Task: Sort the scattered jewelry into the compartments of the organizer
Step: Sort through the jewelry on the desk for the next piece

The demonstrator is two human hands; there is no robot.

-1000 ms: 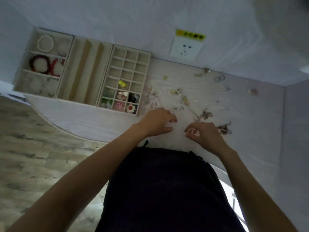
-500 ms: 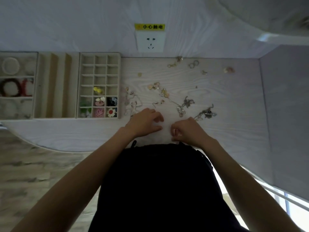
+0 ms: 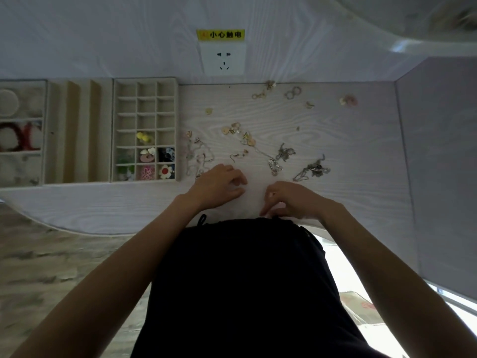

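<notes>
- Our left hand [image 3: 219, 184] rests on the desk [image 3: 361, 156], fingers loosely curled; we cannot tell whether it holds anything.
- Our right hand [image 3: 291, 200] lies near the desk's front edge, fingers curled under; what it grips, if anything, is hidden.
- The scattered jewelry [image 3: 281, 156] lies beyond both hands, right of the organizer [image 3: 145, 130].
- The organizer's grid tray holds small pieces in its nearest compartments; red bracelets [image 3: 18, 136] sit in the far-left tray.

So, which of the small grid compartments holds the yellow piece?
The middle compartment of the fourth row from the wall in the grid tray: it holds the yellow piece. The other filled cells lie below it.
</notes>
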